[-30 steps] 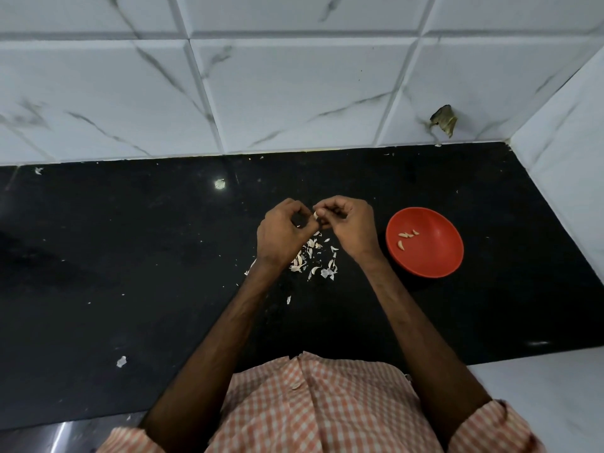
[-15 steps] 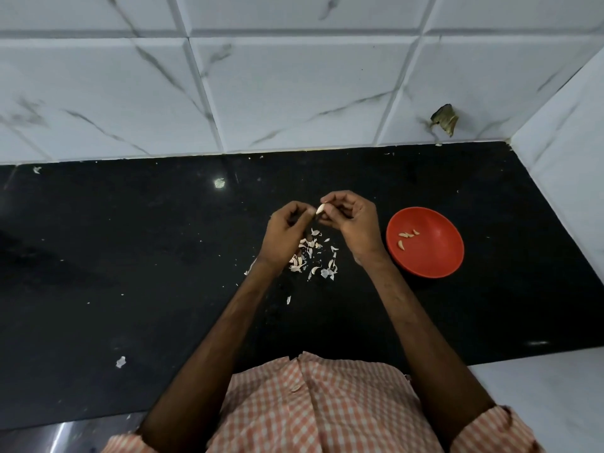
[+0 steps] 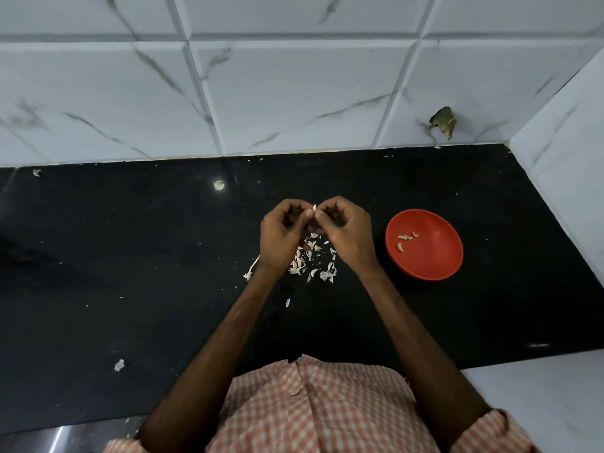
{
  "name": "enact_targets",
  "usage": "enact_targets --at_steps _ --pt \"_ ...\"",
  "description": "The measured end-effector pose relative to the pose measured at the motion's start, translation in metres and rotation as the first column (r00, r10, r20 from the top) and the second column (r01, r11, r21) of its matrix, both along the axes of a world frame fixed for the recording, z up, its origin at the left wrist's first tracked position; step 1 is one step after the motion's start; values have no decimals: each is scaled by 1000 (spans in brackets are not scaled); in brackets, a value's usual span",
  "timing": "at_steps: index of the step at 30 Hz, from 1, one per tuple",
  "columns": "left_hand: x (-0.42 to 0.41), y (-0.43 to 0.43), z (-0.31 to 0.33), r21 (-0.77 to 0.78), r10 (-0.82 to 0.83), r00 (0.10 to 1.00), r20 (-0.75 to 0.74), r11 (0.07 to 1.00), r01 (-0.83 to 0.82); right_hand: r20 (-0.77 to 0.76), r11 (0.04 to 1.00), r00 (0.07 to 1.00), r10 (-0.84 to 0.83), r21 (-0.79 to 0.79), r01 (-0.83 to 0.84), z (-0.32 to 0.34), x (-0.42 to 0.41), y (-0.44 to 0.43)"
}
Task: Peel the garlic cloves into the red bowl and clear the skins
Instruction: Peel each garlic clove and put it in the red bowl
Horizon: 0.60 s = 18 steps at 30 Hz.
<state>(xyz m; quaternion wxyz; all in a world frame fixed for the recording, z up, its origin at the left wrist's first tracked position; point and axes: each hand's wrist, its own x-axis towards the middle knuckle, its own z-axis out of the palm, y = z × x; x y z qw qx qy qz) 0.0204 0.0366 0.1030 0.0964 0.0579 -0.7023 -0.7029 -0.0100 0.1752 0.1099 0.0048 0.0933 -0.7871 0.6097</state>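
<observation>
A small pale garlic clove [image 3: 314,208] sticks up between the fingertips of both hands above the black counter. My left hand [image 3: 281,237] and my right hand [image 3: 348,232] meet at it, fingers curled, each pinching the clove. Under the hands lies a heap of garlic skins and cloves [image 3: 312,261], partly hidden by my left hand. The red bowl [image 3: 428,259] stands to the right of my right hand and holds several peeled cloves [image 3: 407,238].
The black counter [image 3: 130,256] ends at a white tiled wall behind and a white wall on the right. Stray skin bits [image 3: 119,365] lie at the front left. A white ledge [image 3: 539,393] adjoins the counter at the front right.
Both hands have stayed over the heap; they drew apart a little and came back together, and the clove now shows more plainly at the fingertips.
</observation>
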Motion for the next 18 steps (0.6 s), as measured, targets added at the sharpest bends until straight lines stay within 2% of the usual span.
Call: enact_targets --at_steps 4,9,14,18 --pt "0 2 2 6 6 1000 22 1000 -6 -208 977 978 8 211 37 3 -3 0" --pt "-4 -2 2 -56 9 999 41 998 -7 -245 965 969 35 261 31 3 -5 2" --pt "-4 -5 1 -99 -3 998 58 995 9 -162 959 985 64 282 -16 4 -9 1" --pt "-4 -1 1 -53 26 998 63 998 -23 -25 985 999 26 169 -22 3 -7 -2"
